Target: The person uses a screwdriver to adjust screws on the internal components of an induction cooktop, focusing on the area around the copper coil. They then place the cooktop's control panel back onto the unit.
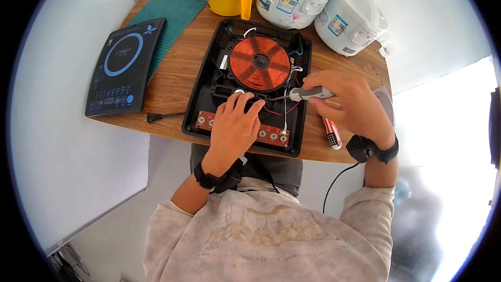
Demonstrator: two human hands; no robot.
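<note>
An opened induction cooker base [190, 120], a black shell with bare insides, lies before me on the table. Its round copper coil [250, 73] sits in the upper middle. A red-brown circuit board [267, 134] with round buttons runs along the near side, partly covered by my left hand [233, 125]. That hand's fingers are apart, their tips resting on a black part just below the coil. In my right hand [355, 99] is a screwdriver [302, 94] with a grey and white handle, fingers closed round it. Its shaft points left, its tip close to my left thumb.
A black glass cooktop panel [102, 81] lies at the left, partly over a green cutting mat [172, 13]. A power plug [153, 117] is beside the base. A red and white tool [332, 134] lies at the right. Behind stand a yellow pot [222, 2] and two white rice cookers [282, 8].
</note>
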